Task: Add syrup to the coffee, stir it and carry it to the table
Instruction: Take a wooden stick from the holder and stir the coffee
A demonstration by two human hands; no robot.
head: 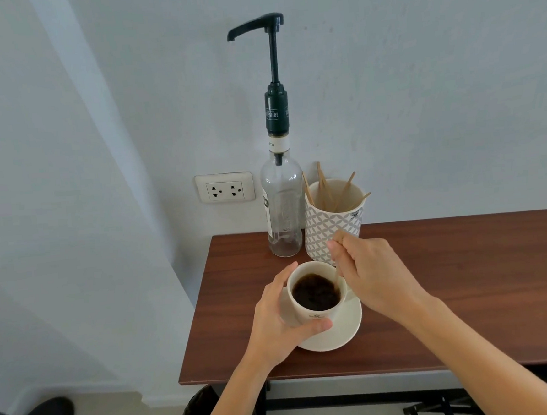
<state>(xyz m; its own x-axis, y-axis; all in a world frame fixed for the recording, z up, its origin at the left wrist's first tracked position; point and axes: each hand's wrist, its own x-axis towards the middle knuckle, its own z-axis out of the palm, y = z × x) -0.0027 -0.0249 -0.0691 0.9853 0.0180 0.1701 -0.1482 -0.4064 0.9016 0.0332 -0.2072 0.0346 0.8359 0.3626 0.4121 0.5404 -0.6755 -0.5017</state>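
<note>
Head view. A dark brown wood-grain tabletop [452, 291] stands against a pale grey wall [420, 97]; a white double socket [225, 188] is set in the wall just above the tabletop's back left corner. A cream cup [317, 302] of dark coffee sits on a cream saucer [344, 329] near the tabletop's front left edge.

The left hand [275, 325] is closed around the cup's left side, thumb across the front wall. The right hand [369, 272] has its grip pinched shut on a wooden stirrer [337, 276], whose lower end is in the coffee at the cup's right rim.

Behind the cup, a clear syrup bottle [282, 213] with a black pump [272, 60] stands at the wall, nearly empty. The pump collar's white lettering is only partly readable. Just to its right is a patterned holder [329, 226] of wooden sticks.

The tabletop to the right of the hands is bare. Below its front edge, dark frame bars and floor show.
</note>
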